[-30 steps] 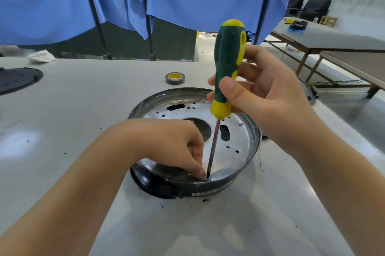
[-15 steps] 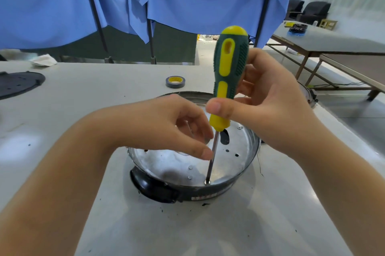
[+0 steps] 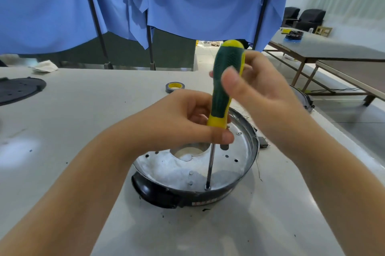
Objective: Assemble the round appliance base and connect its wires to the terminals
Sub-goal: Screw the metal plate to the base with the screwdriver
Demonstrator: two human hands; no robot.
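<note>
Two bare hands worked over the round appliance base [image 3: 208, 172], which sat on the pale table [image 3: 83, 120] near its front edge, a shiny metal plate with a large central hole and small punched holes set inside a black outer ring. A screwdriver [image 3: 224, 89] with a green and yellow handle stood nearly upright, its thin steel shaft running down to a screw [image 3: 207, 188] at the near rim of the plate, the tip seated on it. The left hand [image 3: 183, 122] pinched the yellow collar at the bottom of the handle, thumb in front and fingers curled behind, a closed grip on the tool. The right hand [image 3: 260, 93] was higher, beside the upper part of the handle; its thumb was blurred in front of the green grip and its fingers lay behind, loosely spread, so whether it truly clasped the handle could not be told. Behind the hands a roll of grey tape [image 3: 175, 87] with a yellow core lay flat on the table. At the far left lay a dark round perforated disc [image 3: 18, 90], and beyond it a crumpled white cloth [image 3: 44, 66]. Blue fabric [image 3: 187, 6] hung from dark poles behind the table.
</note>
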